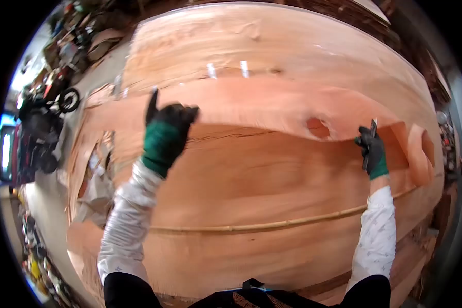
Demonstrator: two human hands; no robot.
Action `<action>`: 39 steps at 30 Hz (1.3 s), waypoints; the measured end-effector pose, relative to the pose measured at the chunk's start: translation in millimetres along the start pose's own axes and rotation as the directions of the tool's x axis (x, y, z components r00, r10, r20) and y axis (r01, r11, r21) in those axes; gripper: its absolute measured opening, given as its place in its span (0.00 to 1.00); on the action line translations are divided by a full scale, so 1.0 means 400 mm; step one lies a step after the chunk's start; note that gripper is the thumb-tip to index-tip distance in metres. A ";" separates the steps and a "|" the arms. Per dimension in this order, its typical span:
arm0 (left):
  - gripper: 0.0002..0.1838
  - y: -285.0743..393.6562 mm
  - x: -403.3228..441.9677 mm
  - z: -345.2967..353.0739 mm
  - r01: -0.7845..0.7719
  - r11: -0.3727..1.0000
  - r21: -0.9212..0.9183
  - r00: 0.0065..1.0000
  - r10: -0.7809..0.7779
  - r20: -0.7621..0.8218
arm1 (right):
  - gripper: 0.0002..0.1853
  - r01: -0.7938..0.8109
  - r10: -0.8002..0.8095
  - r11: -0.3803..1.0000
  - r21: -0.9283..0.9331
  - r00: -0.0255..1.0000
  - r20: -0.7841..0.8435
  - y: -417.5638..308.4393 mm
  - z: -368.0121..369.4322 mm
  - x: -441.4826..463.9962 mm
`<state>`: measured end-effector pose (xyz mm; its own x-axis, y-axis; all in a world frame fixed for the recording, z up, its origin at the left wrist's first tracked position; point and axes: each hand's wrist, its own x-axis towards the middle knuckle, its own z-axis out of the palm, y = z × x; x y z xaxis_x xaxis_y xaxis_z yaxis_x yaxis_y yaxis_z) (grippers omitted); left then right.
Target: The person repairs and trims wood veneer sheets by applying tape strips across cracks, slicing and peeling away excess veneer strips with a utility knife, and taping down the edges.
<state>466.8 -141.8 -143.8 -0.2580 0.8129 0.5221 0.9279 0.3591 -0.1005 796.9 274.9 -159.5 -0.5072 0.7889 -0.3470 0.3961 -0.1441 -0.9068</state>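
- Spread, with one finger held out from the rest, the gloved left hand (169,134) is over the loose veneer strip; contact is unclear. Fingers bent, the gloved right hand (372,149) is at the strip's near edge; whether it pinches that edge cannot be told.
- Broad wood veneer sheets (241,177) lie flat beneath both hands.
- Across them, left to right, runs the loose veneer strip (231,100), wavy along its near edge and curled over at its right end.
- Motorcycle (69,100) on the far left, off the sheets.
- Thin bamboo pole (272,226), lying crosswise on the near side of both hands.
- Torn veneer pieces (95,192) at the left edge.
- Ragged hole (319,127) in the strip, left of the right hand.
- Two small white marks (245,69) beyond the strip.
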 end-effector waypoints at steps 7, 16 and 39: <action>0.32 0.126 -0.278 -0.031 0.313 0.898 -0.308 0.869 -0.139 0.475 | 0.20 0.001 -0.006 0.998 -0.068 0.997 -0.081 0.154 0.035 -0.005; 0.29 0.028 -0.381 0.054 0.647 0.762 0.037 0.745 -0.641 0.184 | 0.13 0.007 -0.014 0.996 -0.094 0.997 -0.078 0.175 0.012 -0.002; 0.31 -0.033 -0.493 0.026 0.615 0.788 -0.033 0.776 -0.597 0.201 | 0.22 0.020 -0.043 0.979 -0.202 0.993 -0.110 0.228 0.027 -0.173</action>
<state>502.7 -302.0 -254.1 -0.8088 0.5088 0.2951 0.5813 0.7677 0.2697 859.7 200.7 -220.9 -0.4365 0.8554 -0.2788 0.5319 -0.0046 -0.8468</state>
